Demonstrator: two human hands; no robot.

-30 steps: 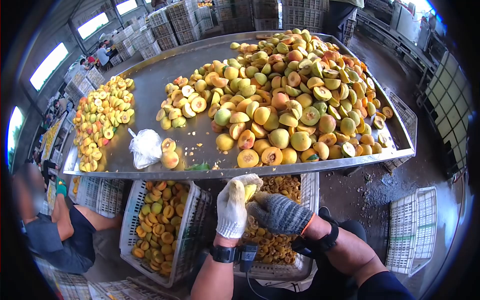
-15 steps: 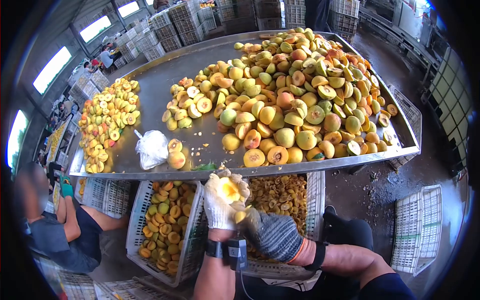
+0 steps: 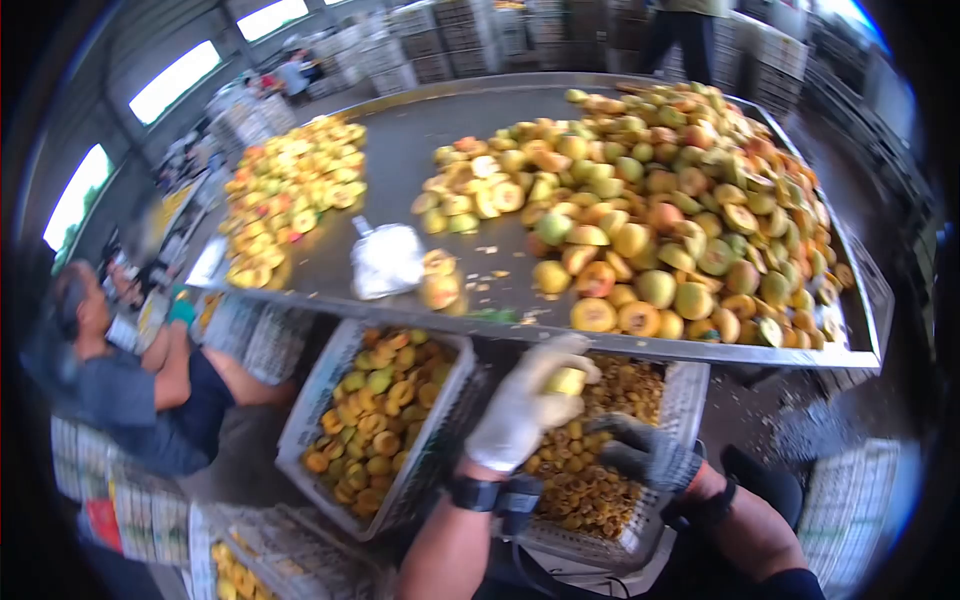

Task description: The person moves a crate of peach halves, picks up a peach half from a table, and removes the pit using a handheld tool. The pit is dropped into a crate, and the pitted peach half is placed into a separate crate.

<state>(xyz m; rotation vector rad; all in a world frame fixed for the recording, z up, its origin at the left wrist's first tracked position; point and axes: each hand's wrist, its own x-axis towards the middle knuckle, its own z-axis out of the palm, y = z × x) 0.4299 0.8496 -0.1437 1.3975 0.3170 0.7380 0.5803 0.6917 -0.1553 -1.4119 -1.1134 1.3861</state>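
Note:
My left hand point(image 3: 535, 400), in a white glove, is closed around a yellow fruit piece point(image 3: 566, 382) just below the metal table's front edge. To its right, my right hand point(image 3: 645, 452), in a grey knitted glove, hangs over a crate of small brown-yellow pieces point(image 3: 580, 480); its fingers are curled and blurred, and whether they hold anything is hidden. Halved yellow-green fruit point(image 3: 655, 235) is heaped on the right of the metal table point(image 3: 400, 150). A white plastic bag point(image 3: 388, 261) lies near the front edge, beside two fruit pieces point(image 3: 439, 280).
A crate of halved fruit point(image 3: 375, 420) stands left of my arms. Another fruit pile point(image 3: 297, 195) covers the table's left end. A co-worker point(image 3: 140, 380) sits at the left. Stacked crates point(image 3: 430, 40) line the back; another crate point(image 3: 850, 500) stands at the right.
The view has swung left, shifting the table and crates rightward. My hands have moved apart; the left now grips the fruit piece away from the right, which is over the crate of small pieces.

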